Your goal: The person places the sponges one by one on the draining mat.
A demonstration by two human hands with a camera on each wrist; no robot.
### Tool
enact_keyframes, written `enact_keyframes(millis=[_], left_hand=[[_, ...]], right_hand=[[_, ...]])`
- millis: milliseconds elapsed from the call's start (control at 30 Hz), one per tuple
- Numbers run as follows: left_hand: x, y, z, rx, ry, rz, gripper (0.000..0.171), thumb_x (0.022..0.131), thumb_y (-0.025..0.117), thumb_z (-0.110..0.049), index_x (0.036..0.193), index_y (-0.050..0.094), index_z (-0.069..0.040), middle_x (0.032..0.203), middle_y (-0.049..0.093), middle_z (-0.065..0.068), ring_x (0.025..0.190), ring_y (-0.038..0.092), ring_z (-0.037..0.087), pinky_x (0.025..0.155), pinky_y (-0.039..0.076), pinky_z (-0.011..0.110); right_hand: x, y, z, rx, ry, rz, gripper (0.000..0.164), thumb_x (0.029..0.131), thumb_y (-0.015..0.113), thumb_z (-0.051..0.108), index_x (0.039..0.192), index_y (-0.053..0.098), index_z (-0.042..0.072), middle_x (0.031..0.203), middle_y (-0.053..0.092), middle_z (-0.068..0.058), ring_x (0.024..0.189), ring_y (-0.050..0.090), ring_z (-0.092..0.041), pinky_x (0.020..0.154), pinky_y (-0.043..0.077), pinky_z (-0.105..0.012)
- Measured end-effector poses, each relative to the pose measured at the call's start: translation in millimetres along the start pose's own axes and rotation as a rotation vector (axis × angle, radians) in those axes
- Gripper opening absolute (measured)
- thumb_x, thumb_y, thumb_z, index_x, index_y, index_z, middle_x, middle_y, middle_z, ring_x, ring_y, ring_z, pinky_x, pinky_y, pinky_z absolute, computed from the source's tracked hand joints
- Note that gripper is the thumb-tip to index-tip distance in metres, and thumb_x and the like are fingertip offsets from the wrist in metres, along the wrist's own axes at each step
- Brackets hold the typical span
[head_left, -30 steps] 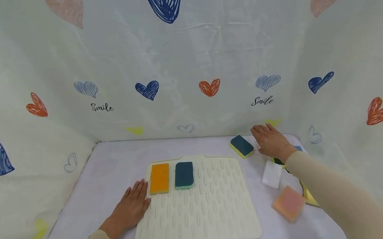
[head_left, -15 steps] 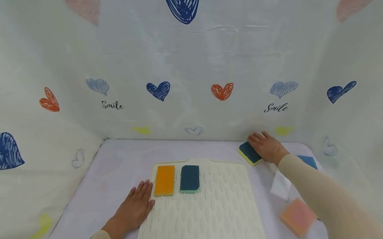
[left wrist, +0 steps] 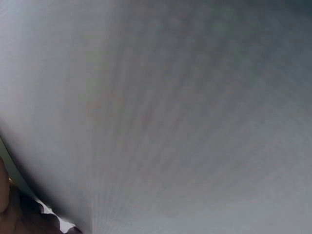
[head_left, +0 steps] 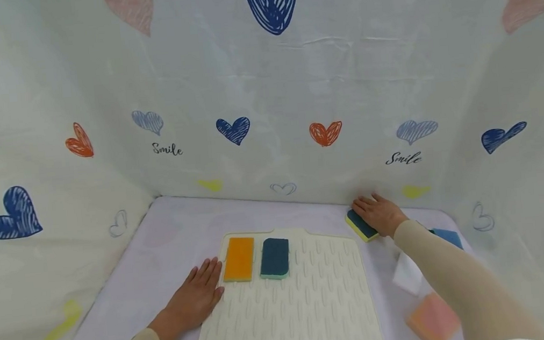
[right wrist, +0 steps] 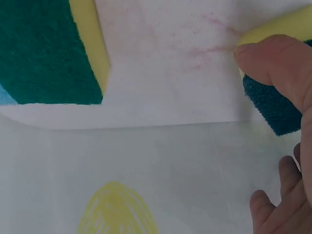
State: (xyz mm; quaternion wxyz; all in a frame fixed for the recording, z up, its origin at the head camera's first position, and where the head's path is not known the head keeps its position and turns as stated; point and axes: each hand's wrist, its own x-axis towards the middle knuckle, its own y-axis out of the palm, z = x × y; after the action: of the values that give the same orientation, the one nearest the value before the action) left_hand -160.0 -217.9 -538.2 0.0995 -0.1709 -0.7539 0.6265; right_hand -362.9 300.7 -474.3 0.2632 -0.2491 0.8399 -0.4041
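My right hand [head_left: 378, 216] reaches to the back right of the table and grips a dark teal and yellow scrub sponge [head_left: 358, 228]. In the right wrist view the thumb [right wrist: 270, 58] presses the sponge's yellow side, while some fingers spread past it. My left hand [head_left: 196, 298] lies flat, its straight fingertips at the left edge of a cream ribbed mat [head_left: 323, 306]. On that mat, near its back left, an orange sponge [head_left: 239, 259] and a dark blue scrub sponge [head_left: 274, 256] lie side by side. The left wrist view is mostly a blurred grey surface.
Right of the mat lie a white sponge [head_left: 408, 274], a peach and pink sponge [head_left: 434, 319] and a blue piece [head_left: 448, 238], partly behind the right sleeve [head_left: 451, 278]. A green and yellow scrub sponge [right wrist: 44, 53] shows in the right wrist view. A heart-printed curtain [head_left: 269, 84] stands behind.
My right hand has moved left onto the dark teal and yellow sponge and taken hold of it. The head view has turned a little right. My left hand stays at the mat's edge.
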Motion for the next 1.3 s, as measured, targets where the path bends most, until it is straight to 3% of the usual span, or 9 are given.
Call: enact_keyframes(millis=[233,467,567,667,833,933,1133,1300], left_hand=[[-0.4,1.8,-3.1,-0.021,0.033,-0.033,0.065,0.113,0.048,-0.034,0.159,0.035,0.010,0.168,0.033,0.027,0.156,0.032,0.046,0.123,0.029,0.066],[1.1,3.8,-5.0,-0.003,0.042,-0.036,0.066,0.113,0.048,-0.035,0.159,0.035,0.010,0.168,0.033,0.026,0.156,0.032,0.046,0.124,0.030,0.065],[0.8,2.7,-5.7,0.003,0.042,-0.028,0.065,0.113,0.047,-0.035,0.159,0.035,0.010,0.168,0.033,0.026,0.156,0.032,0.045,0.124,0.029,0.065],[-0.5,-0.3,-6.0,0.006,0.030,-0.011,0.065,0.113,0.048,-0.034,0.159,0.035,0.010,0.168,0.033,0.026,0.156,0.032,0.046,0.124,0.029,0.065],[-3.0,-2.6,-3.8,0.024,-0.002,0.014,0.066,0.113,0.045,-0.036,0.161,0.032,0.008,0.169,0.031,0.026,0.158,0.030,0.045,0.125,0.028,0.064],[-3.3,0.1,-1.1,0.015,-0.006,0.004,0.066,0.113,0.046,-0.036,0.161,0.032,0.009,0.169,0.031,0.026,0.158,0.030,0.045,0.125,0.027,0.064],[-1.5,11.6,5.6,0.004,0.009,-0.047,0.067,0.112,0.048,-0.035,0.160,0.033,0.010,0.168,0.033,0.028,0.156,0.031,0.047,0.124,0.028,0.066],[1.1,18.8,8.7,0.005,0.010,-0.073,0.068,0.112,0.048,-0.036,0.160,0.033,0.009,0.169,0.032,0.027,0.156,0.032,0.046,0.124,0.028,0.065]], right_hand=[[-6.2,-1.1,1.3,0.031,0.000,0.087,0.097,0.078,0.093,0.021,0.158,0.041,0.005,0.163,0.046,-0.014,0.152,0.043,-0.033,0.121,0.040,-0.057],[-12.1,3.0,2.8,0.056,0.014,0.128,0.093,0.081,0.091,0.021,0.158,0.042,0.006,0.163,0.047,-0.013,0.152,0.043,-0.034,0.121,0.039,-0.060],[-15.6,8.3,4.4,0.065,0.036,0.064,0.092,0.078,0.093,0.023,0.155,0.045,0.005,0.157,0.051,-0.015,0.147,0.049,-0.034,0.118,0.043,-0.059],[-19.2,15.9,5.8,0.078,0.063,-0.067,0.095,0.072,0.096,0.029,0.150,0.049,0.001,0.147,0.055,-0.018,0.137,0.054,-0.036,0.113,0.047,-0.060],[-20.2,27.4,9.0,0.022,0.125,-0.220,0.101,0.070,0.092,0.045,0.146,0.047,-0.004,0.138,0.053,-0.023,0.128,0.053,-0.041,0.111,0.047,-0.059],[-17.1,31.8,12.5,0.022,0.169,-0.263,0.100,0.071,0.089,0.049,0.144,0.045,-0.004,0.135,0.052,-0.024,0.125,0.052,-0.041,0.111,0.046,-0.057],[-11.9,35.6,22.3,0.052,0.241,-0.341,0.086,0.083,0.081,0.038,0.146,0.046,-0.008,0.134,0.052,-0.027,0.123,0.051,-0.042,0.108,0.045,-0.054],[-11.7,32.4,28.2,0.072,0.298,-0.368,0.092,0.088,0.080,0.038,0.156,0.039,-0.007,0.143,0.051,-0.028,0.130,0.050,-0.042,0.111,0.044,-0.053]])
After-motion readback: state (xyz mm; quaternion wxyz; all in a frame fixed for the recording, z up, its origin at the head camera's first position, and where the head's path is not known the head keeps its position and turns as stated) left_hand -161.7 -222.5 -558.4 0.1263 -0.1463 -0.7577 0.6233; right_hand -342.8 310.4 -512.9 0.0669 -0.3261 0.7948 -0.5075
